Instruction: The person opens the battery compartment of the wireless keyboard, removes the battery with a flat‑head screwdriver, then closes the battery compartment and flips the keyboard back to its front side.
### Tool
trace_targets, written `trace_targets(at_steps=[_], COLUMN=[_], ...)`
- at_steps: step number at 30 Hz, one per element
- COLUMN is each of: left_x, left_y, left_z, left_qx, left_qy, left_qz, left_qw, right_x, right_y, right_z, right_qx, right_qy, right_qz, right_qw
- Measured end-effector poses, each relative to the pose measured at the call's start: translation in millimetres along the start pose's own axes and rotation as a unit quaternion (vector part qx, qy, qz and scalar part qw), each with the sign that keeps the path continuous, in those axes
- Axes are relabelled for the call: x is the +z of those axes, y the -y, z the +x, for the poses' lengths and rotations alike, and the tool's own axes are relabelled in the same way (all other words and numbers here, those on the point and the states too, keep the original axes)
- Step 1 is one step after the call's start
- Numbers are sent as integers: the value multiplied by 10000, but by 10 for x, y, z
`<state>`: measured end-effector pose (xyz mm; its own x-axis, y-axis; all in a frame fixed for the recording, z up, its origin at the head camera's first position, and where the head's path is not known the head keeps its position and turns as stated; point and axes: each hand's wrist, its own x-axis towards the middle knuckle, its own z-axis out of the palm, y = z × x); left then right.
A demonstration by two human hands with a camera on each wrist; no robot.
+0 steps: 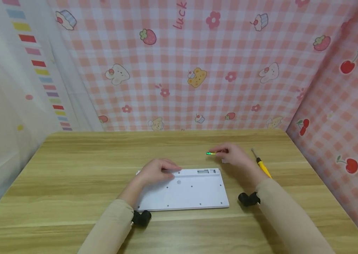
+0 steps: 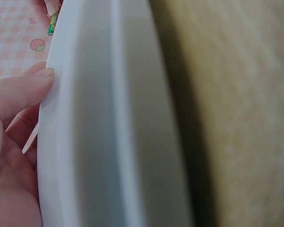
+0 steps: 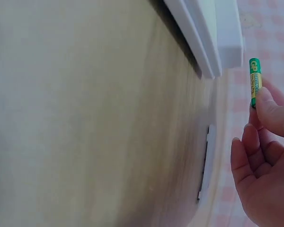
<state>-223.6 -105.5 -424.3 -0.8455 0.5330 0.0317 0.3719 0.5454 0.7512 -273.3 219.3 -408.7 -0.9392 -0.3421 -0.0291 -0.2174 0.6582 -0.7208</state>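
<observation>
1. Lower centre-left of the head view: one black wrist device (image 1: 142, 218) at my left cuff, one of two counted.
2. Centre: my left hand (image 1: 156, 171), count one, grips the far edge of the white keyboard (image 1: 195, 195), thumb on the near face and other fingers past the rim. In my judgement, this steadies it.
3. Lower centre: one keyboard, on the wooden tabletop (image 1: 71, 169). Eight dark dots counted on the upper face. I judge it lies underside up to expose the recess (image 1: 203, 171) near its upper right corner; beside that, one smaller opening.
4. Right of centre: one battery (image 1: 210, 153), green and yellow, held beyond the keyboard's far edge, apart from it. No second battery visible.
5. My right hand (image 1: 234, 157), count one, pinches the battery near one end; the other end projects, probably so that it can be aimed.
6. Below those fingers: one small white piece (image 1: 225, 161) on the tabletop, possibly a cover set aside.
7. Lower right: second black wrist device (image 1: 247, 199), at my right cuff.
8. Farther right: one yellow-handled screwdriver (image 1: 263, 167), untouched, presumably parked within reach.
</observation>
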Motion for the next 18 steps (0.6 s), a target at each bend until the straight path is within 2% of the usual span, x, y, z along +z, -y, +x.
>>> trace_targets(at_steps=[5, 12, 18], left_x=[6, 9, 6], left_y=[-4, -4, -16], left_z=[3, 1, -9], left_qx=[-29, -51, -27], left_qy=[0, 13, 9], left_qz=[-30, -52, -66], left_qw=[10000, 10000, 10000], right_x=[-21, 48, 105], right_y=[-23, -98, -129], right_z=[75, 158, 194], right_qx=[170, -120, -103], right_qy=[140, 188, 62], right_qz=[-16, -323, -295], right_qw=[9998, 9992, 9995])
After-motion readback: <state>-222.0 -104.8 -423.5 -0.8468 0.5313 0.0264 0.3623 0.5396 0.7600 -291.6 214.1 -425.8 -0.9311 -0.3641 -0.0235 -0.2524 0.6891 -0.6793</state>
